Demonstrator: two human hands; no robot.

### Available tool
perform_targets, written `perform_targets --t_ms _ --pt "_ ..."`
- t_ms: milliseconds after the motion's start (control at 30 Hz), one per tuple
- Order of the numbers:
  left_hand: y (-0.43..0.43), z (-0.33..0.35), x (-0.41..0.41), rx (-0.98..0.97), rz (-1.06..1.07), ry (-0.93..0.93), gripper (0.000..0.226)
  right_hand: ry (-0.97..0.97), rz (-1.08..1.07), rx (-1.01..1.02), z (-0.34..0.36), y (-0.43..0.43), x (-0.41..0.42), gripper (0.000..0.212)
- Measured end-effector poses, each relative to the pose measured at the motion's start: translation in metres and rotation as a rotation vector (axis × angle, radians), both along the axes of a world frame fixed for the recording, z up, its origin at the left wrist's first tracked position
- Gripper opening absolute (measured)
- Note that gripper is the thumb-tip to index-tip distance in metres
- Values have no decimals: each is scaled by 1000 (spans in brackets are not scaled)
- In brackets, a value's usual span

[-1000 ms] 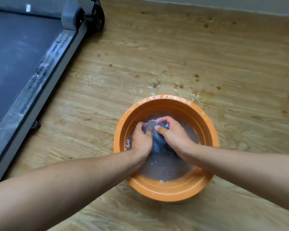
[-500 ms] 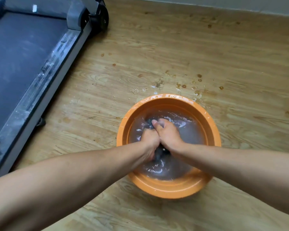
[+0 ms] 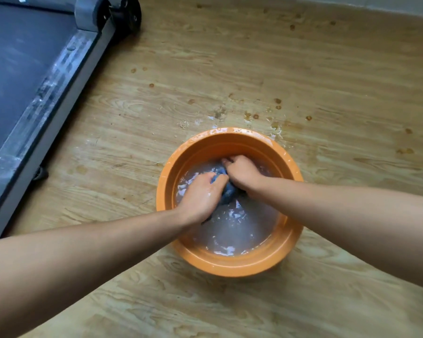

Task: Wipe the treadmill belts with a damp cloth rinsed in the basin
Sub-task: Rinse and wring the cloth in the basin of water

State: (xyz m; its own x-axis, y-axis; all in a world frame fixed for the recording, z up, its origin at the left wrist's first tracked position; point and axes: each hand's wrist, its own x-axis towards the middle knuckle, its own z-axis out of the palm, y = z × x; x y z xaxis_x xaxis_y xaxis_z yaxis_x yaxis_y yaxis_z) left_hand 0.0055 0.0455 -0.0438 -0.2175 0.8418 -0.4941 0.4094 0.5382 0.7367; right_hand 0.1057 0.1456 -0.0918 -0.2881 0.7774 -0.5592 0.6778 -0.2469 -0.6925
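Observation:
An orange basin (image 3: 230,267) of cloudy water stands on the wooden floor. Both my hands are down in the water. My left hand (image 3: 202,195) grips one end of a bunched blue cloth (image 3: 226,189). My right hand (image 3: 242,172) grips the other end, a little farther from me. Most of the cloth is hidden under my fingers and the water. The treadmill's dark belt (image 3: 17,69) lies at the upper left, with a dusty grey side rail (image 3: 51,93) along it.
Water drops and brown spots mark the wooden floor (image 3: 230,113) just beyond the basin. A black wheel and grey end cap (image 3: 115,13) sit at the treadmill's far corner. A pale wall base runs along the top right.
My hands have kept rubbing the cloth in the water: the right hand has slid farther forward, the left has drawn back. The view has shifted, so the basin sits slightly more to the right.

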Motion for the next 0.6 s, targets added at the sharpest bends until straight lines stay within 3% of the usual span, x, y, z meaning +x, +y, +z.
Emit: perform_targets --t_ms 67,133,167,200,333,400,467,533,600 --pt "2 -10 -1 -70 210 35 18 43 -177 -157 5 -2 5 58" --pt "7 -15 -5 -166 400 -36 33 94 -285 -321 17 -12 13 90" --pt "9 -15 -7 -209 457 -91 41 123 -308 -372 18 -19 18 96" --pt "11 -16 -8 -242 482 -140 46 180 -332 -414 18 -25 26 89" --pt "11 -22 -8 -309 545 -266 72 257 -369 -475 16 -49 42 20" --pt "6 -28 -6 -328 580 -316 74 185 -301 -336 18 -57 41 18" --pt "2 -32 0 -267 575 -281 50 119 -228 -178 16 -60 34 28" --pt "5 -32 6 -173 602 -267 39 170 -180 -154 19 -61 24 37" --pt "14 -26 13 -210 638 -276 47 250 -123 -171 22 -63 11 37"
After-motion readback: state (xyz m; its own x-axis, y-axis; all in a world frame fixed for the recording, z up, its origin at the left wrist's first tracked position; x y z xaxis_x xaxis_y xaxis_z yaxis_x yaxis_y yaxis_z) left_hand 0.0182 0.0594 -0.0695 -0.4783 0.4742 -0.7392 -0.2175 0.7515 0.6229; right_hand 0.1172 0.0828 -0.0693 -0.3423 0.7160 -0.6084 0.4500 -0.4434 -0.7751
